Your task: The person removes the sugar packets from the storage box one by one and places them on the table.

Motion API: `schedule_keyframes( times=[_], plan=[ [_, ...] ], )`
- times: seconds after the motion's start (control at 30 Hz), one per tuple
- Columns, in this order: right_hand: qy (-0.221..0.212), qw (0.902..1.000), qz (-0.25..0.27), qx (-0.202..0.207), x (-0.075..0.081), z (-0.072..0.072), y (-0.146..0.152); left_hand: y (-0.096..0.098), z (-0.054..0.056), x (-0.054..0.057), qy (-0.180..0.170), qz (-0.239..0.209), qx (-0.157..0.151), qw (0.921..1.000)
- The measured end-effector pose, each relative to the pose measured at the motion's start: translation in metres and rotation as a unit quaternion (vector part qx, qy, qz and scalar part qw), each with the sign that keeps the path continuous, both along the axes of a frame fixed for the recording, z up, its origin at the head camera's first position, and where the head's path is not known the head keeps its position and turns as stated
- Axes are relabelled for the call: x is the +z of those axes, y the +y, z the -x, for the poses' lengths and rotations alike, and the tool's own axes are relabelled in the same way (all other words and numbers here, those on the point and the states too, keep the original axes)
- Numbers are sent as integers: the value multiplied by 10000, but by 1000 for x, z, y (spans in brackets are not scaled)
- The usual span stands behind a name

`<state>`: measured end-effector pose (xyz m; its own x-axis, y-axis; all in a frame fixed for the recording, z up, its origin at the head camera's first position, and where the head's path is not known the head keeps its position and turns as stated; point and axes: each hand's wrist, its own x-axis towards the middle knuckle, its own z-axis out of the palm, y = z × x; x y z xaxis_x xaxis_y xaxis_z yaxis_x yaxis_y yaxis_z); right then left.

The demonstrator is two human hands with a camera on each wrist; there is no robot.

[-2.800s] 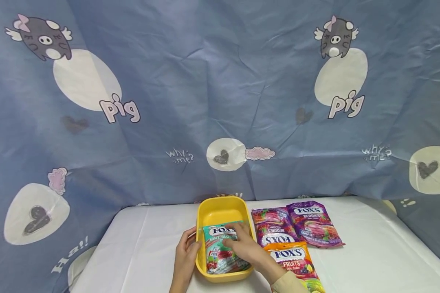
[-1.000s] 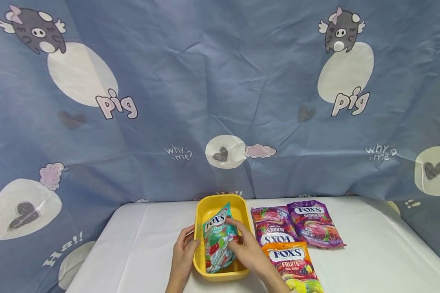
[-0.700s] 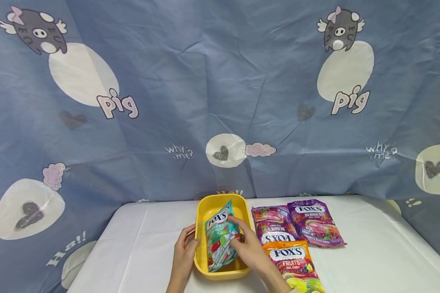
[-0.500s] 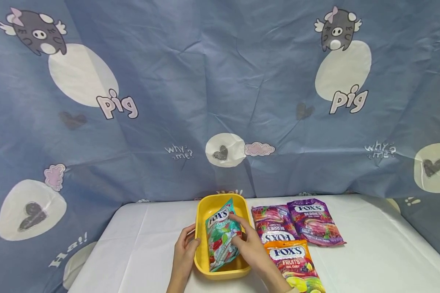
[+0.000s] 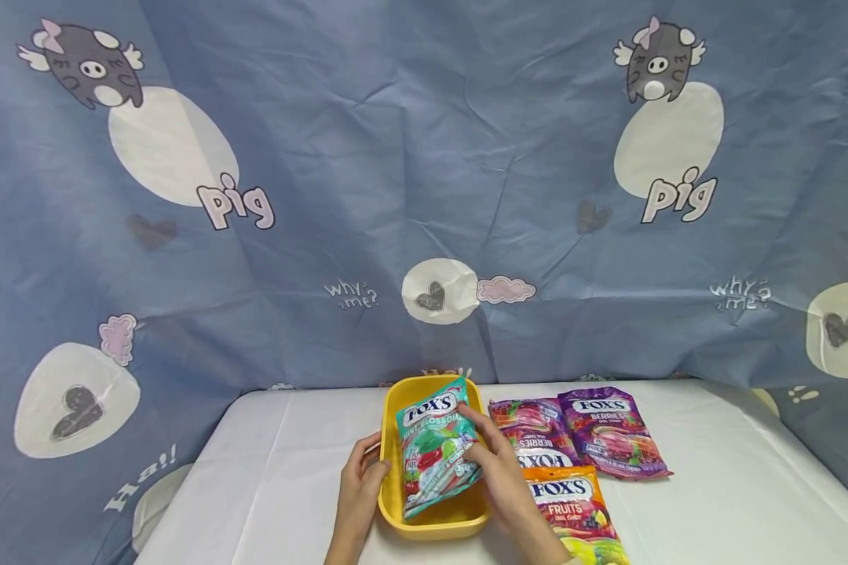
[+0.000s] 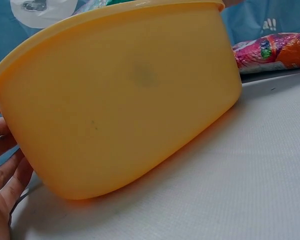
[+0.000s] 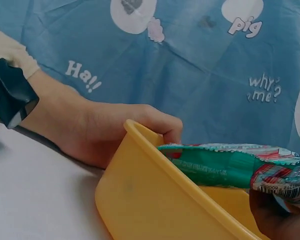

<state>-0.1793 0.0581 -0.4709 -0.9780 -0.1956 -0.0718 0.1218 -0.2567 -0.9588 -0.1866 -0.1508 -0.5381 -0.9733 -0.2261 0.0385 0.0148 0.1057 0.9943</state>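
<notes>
A yellow plastic tub point(image 5: 434, 532) stands on the white table. My left hand point(image 5: 356, 490) grips its left side, with the thumb hooked over the rim and the fingers along the outer wall point(image 6: 125, 100). A teal Fox's Mint Blossom candy bag point(image 5: 434, 447) is tilted over the tub, its top corner up and to the right. My right hand point(image 5: 502, 475) pinches that bag by its right edge, thumb on the front. From the right wrist, the bag point(image 7: 215, 167) shows edge-on above the tub's rim, with its barcode end by the right-hand fingers.
Right of the tub lie two purple Fox's Berries bags, one upside down point(image 5: 533, 431) and one upright point(image 5: 615, 435). An orange Fox's Fruits bag point(image 5: 568, 510) lies in front of them, partly behind my right forearm. A blue patterned cloth point(image 5: 290, 196) hangs behind the table.
The teal bag first lay flat in the tub under my right hand. It was pinched and tipped up, and now sits higher and further right with its front turned up. The left hand kept its grip.
</notes>
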Motion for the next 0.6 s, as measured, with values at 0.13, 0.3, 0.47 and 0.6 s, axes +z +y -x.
schedule_keyframes(
  times=[0.13, 0.3, 0.47, 0.6],
  plan=[
    [-62, 9989, 451, 113, 0, -1, 3, 0, 0, 0, -57, 8, 19, 10000],
    [-58, 9976, 668, 143, -1, -4, 7, 1, -1, -1, -57, -24, -23, 10000],
    [-64, 9980, 618, 111, 1, -6, 9, 1, -1, -3, 25, 7, -28, 10000],
    [-150, 9983, 565, 13, 3, -6, 10, 0, 0, -2, 89, -1, 3, 10000]
  ],
)
